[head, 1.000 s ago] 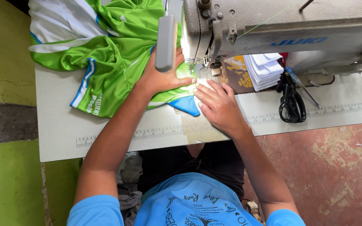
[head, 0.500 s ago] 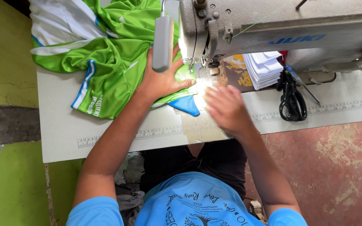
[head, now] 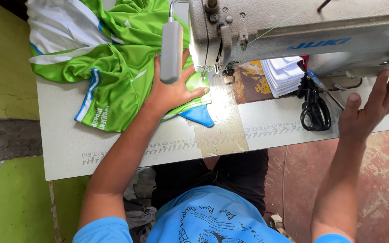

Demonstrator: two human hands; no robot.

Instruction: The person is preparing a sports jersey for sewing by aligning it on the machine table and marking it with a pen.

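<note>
A green, white and blue sports shirt lies bunched on the left of the white sewing table. My left hand presses flat on the shirt's edge just left of the needle of the grey sewing machine. My right hand is out at the table's right edge below the machine's right end, fingers spread, holding nothing. A blue corner of fabric pokes out below my left hand.
A grey lamp head hangs over my left wrist. A stack of white fabric pieces and black scissors lie under the machine arm. Brown tape covers the table in front of the needle. Reddish floor lies to the right.
My right hand has left the fabric by the needle and swung far right to the table's edge, fingers opening. My left hand stays pressed on the shirt.
</note>
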